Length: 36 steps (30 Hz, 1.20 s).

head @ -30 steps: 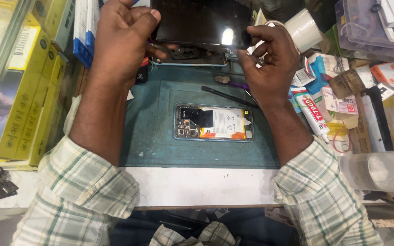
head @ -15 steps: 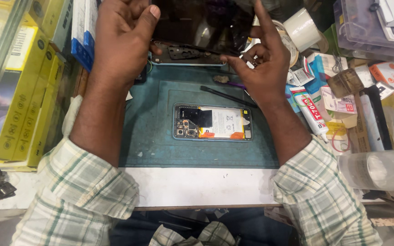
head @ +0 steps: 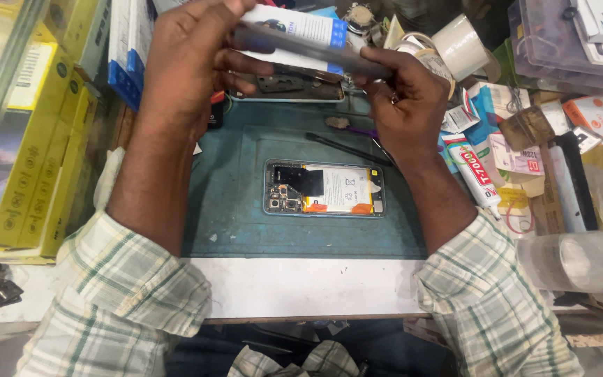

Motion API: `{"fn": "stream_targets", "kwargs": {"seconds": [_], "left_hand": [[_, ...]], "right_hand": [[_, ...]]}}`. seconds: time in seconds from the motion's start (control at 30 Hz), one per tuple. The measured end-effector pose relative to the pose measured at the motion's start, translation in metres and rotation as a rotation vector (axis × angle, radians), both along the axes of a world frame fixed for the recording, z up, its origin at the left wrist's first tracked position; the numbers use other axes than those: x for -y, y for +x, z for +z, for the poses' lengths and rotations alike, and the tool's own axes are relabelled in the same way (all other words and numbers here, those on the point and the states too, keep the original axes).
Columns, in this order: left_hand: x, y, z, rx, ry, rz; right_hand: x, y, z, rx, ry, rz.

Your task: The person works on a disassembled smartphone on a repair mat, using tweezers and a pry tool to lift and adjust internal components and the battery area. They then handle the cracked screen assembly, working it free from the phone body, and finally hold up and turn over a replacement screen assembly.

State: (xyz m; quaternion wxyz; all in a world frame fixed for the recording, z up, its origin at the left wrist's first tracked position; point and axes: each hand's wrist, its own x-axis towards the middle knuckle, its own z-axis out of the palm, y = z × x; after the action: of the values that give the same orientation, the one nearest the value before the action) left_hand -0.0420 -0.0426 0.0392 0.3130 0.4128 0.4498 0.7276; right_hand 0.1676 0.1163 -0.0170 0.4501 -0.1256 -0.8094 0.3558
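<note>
In the head view, both hands are holding a thin dark rectangular phone panel (head: 315,52) up off the bench, tilted so that mostly its long edge is showing to the camera, apparently so one face can be inspected while nothing below is being touched. The left hand (head: 190,63) is closing around the panel's left end, thumb toward the camera and fingers curling under it; the right hand (head: 410,94) is pinching the right end between thumb and forefinger, the other fingers folding in beneath. Both forearms are rising from green-and-white checked shirt sleeves (head: 130,304) and converging over the bench, wrists bending inward.

Directly below and well apart from the hands, an opened smartphone body with its white battery and dark circuit board exposed (head: 324,188) is lying flat in the middle of a teal rubber work mat (head: 239,216), probably kept there so loose parts are staying contained. A slim black prying tool (head: 347,148) is resting on the mat between the phone body and the right wrist, within easy reach. A white-and-red glue tube (head: 474,173) is lying just beside the right forearm, a roll of white tape (head: 460,38) is sitting beyond it, and stacked yellow cardboard boxes (head: 33,139) are lining the left edge
</note>
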Motion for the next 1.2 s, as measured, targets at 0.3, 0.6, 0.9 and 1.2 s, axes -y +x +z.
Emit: {"fn": "stream_targets", "kwargs": {"seconds": [0.3, 0.6, 0.9, 1.2], "left_hand": [[-0.008, 0.01, -0.007, -0.204, -0.217, 0.118], [-0.005, 0.011, -0.009, -0.554, -0.253, 0.379], [-0.01, 0.012, -0.008, -0.165, -0.044, 0.14], [-0.011, 0.014, -0.012, -0.442, -0.141, 0.197]], "right_hand": [[-0.006, -0.005, 0.004, 0.029, -0.064, -0.155], [-0.003, -0.007, 0.007, 0.055, -0.211, -0.124], [-0.004, -0.003, 0.006, -0.092, -0.215, 0.225], [-0.005, -0.007, 0.001, -0.125, -0.334, 0.234]]}}
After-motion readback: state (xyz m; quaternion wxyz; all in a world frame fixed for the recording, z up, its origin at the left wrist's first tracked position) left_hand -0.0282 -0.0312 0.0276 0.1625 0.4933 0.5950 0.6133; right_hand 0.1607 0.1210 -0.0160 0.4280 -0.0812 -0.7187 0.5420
